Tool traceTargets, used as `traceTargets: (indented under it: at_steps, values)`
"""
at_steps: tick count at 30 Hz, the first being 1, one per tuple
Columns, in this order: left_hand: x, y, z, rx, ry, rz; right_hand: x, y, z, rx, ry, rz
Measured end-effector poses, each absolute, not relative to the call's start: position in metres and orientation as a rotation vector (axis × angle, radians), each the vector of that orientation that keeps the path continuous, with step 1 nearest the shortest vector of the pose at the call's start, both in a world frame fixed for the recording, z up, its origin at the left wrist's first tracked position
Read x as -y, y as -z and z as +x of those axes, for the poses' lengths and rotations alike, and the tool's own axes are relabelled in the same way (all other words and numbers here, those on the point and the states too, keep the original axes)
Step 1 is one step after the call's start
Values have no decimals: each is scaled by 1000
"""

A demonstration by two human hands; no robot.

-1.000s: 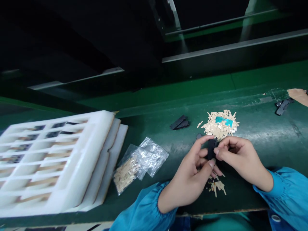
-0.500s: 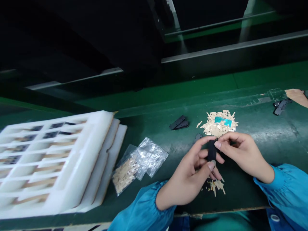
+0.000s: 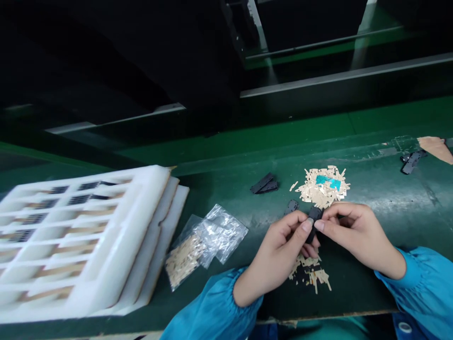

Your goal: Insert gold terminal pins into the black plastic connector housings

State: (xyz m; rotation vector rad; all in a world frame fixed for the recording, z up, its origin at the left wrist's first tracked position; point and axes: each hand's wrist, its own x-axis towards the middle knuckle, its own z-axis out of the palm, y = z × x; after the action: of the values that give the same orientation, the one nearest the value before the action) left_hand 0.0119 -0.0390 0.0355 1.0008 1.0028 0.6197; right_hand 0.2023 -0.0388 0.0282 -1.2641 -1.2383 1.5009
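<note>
A small, narrow black plastic part point(image 3: 314, 215) is held at a tilt between my two hands. My left hand point(image 3: 274, 255) is closed round it, the thumb lying on its upper face. At its right edge, the thumb and forefinger of my right hand point(image 3: 357, 231) are pinched; whether a small piece sits under them is hidden. Just beyond my fingers lies a heap of thin beige cut pieces point(image 3: 313, 191) with a blue-green strip point(image 3: 328, 182) on top. Below my hands are more scattered beige pieces point(image 3: 320, 278). A similar black part point(image 3: 292, 207) rests close to my left fingers.
White foam trays point(image 3: 148, 226) are stacked at the left, with brown and black strips in the slots. Clear plastic bags point(image 3: 221, 231), one with beige pieces, lie beside them. Black parts point(image 3: 265, 183) sit mid-table, and others point(image 3: 412, 162) at far right near brown paper point(image 3: 437, 148).
The black part has turned and tilted, and my left fingers have closed further round it. My right hand has lowered slightly and stays pinched at its edge.
</note>
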Motion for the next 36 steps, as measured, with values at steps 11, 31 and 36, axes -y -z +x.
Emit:
traceTargets:
  at_steps: [11, 31, 36]
  values:
    - [44, -37, 13, -1174, -713, 1280, 38, -35, 203, 1378, -1349, -1280]
    - [48, -41, 16, -1124, -823, 1150, 38, -29, 203, 1233, -1355, -1235]
    - [43, -40, 18, -1026, -798, 949, 31, -30, 207, 1173, -1521, -1176]
